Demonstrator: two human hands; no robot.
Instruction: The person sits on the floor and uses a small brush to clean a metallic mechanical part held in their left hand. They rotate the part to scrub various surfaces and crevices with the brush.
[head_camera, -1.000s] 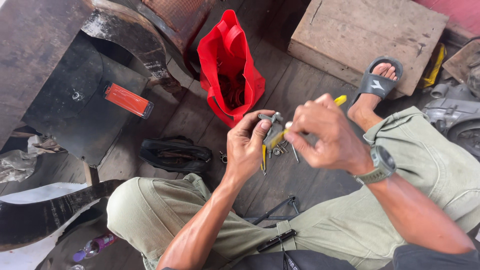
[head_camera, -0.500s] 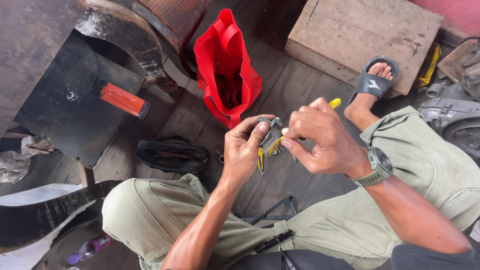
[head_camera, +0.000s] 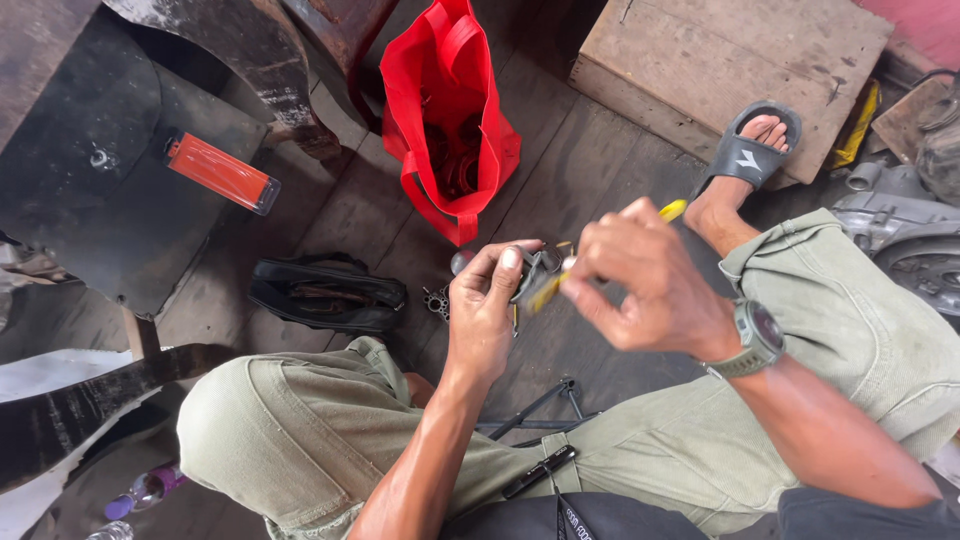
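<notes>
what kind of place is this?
Probably a small repair workshop, likely for motorbikes. The person sits on a worn plank floor, the left hand holding a small metal part. A grey engine casing lies at right, and loose metal bits lie on the boards.

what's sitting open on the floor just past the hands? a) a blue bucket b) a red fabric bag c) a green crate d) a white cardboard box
b: a red fabric bag with handles stands open on the wooden floor beyond the left hand and the right hand.
</notes>
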